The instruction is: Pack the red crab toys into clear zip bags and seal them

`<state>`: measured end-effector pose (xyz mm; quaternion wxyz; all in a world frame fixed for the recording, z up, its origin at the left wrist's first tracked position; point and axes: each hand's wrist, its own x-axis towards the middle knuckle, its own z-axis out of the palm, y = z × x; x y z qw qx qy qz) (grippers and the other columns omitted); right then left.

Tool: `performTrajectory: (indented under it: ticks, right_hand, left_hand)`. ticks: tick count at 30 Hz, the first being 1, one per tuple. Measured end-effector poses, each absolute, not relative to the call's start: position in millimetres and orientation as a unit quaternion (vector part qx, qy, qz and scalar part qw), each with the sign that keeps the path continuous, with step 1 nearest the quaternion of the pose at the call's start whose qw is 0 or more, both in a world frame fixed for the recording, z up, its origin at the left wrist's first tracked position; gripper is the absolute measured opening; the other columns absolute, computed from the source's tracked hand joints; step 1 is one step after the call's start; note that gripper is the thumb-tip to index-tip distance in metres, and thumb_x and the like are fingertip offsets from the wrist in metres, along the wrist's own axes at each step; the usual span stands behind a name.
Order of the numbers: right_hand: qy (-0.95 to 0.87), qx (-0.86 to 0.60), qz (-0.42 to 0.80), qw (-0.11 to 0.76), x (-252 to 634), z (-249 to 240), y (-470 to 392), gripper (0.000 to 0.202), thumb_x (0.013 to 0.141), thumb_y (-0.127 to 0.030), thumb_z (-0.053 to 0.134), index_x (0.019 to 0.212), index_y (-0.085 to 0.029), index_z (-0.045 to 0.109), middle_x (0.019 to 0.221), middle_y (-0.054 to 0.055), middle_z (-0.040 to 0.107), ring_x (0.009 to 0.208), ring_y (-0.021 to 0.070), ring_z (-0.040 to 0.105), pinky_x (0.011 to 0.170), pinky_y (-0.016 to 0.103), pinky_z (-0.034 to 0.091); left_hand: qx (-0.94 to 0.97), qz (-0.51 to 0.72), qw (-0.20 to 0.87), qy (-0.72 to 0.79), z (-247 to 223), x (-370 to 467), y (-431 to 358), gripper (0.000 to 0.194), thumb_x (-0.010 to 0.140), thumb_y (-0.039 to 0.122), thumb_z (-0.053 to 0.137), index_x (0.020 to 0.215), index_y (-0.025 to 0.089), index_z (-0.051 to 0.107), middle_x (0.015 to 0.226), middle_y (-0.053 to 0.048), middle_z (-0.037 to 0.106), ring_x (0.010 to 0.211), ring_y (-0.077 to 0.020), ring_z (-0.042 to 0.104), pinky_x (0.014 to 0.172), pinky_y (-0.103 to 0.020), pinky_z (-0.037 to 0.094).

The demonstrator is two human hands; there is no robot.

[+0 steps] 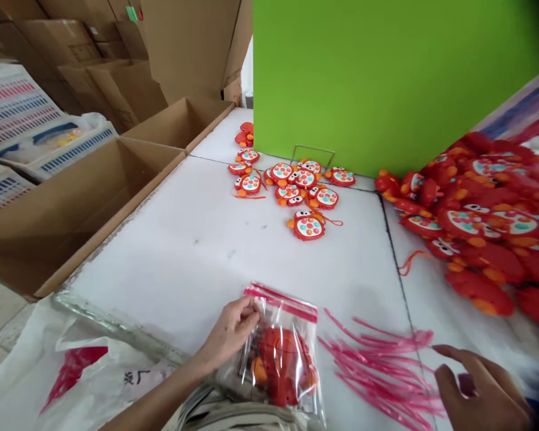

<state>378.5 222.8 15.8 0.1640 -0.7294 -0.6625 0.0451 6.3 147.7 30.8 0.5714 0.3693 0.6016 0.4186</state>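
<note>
My left hand (233, 329) is closed on the upper left edge of a clear zip bag (291, 305) with a pink top band. Inside the bag lies a red and orange toy (285, 365), its back turned up. At the lower right, my right hand (480, 383) has its thumb and index finger apart, the index tip beside a loose bundle of pink plastic strips (377, 365). Something small and dark pink shows between these fingers, too unclear to name. Several red owl-like toys (309, 226) with dotted white bellies and cord loops lie farther back on the white table (197, 239).
A heap of the same toys (489, 221) covers the right side. Behind stands a green panel (386, 78) with a wire stand. Open cardboard boxes (94, 191) line the left edge, with white plastic crates (49, 149) beyond. A white sack (85, 371) hangs at the lower left.
</note>
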Motion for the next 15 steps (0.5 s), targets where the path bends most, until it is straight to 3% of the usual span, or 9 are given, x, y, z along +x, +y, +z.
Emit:
performTrajectory:
  ticks: [4,6,10,15]
  right_hand:
    - [-0.672,-0.662,0.281,0.178,290.0,44.3,219.9,0.031,0.074,-0.047,0.051,0.091,-0.026,0.066,0.067,0.003,0.066,0.056,0.0197,0.061,0.057,0.031,0.049]
    - [-0.689,-0.612,0.359,0.147,254.5,45.1,225.1,0.031,0.072,-0.047,0.054,0.087,-0.023,0.069,0.065,0.001,0.068,0.054,0.0178,0.06,0.056,0.029,0.047]
    - [-0.708,-0.533,0.453,0.099,226.1,30.7,235.8,0.022,0.07,-0.041,0.058,0.075,-0.022,0.068,0.066,0.001,0.068,0.062,0.0188,0.062,0.06,0.027,0.046]
    - [-0.685,-0.481,0.528,0.139,235.8,19.4,236.6,0.017,0.075,-0.035,0.056,0.069,-0.02,0.06,0.059,-0.002,0.057,0.057,0.0151,0.053,0.055,0.025,0.04]
  left_hand:
    - [0.32,0.436,0.601,0.589,35.5,8.8,147.0,0.012,0.08,0.028,0.054,0.077,0.017,0.053,0.076,-0.007,0.068,0.078,-0.0214,0.066,0.069,-0.03,0.049]
    - [0.321,0.432,0.595,0.597,36.7,10.0,146.6,0.01,0.08,0.026,0.053,0.077,0.016,0.054,0.077,-0.008,0.068,0.078,-0.0214,0.066,0.066,-0.029,0.049]
    - [0.341,0.432,0.584,0.597,35.1,10.7,145.9,0.01,0.08,0.022,0.049,0.076,0.016,0.056,0.077,-0.006,0.067,0.075,-0.0185,0.065,0.065,-0.026,0.048]
    - [0.376,0.434,0.574,0.584,26.8,3.0,144.3,0.01,0.082,0.024,0.047,0.081,0.018,0.053,0.076,-0.001,0.062,0.072,-0.0158,0.06,0.065,-0.025,0.046]
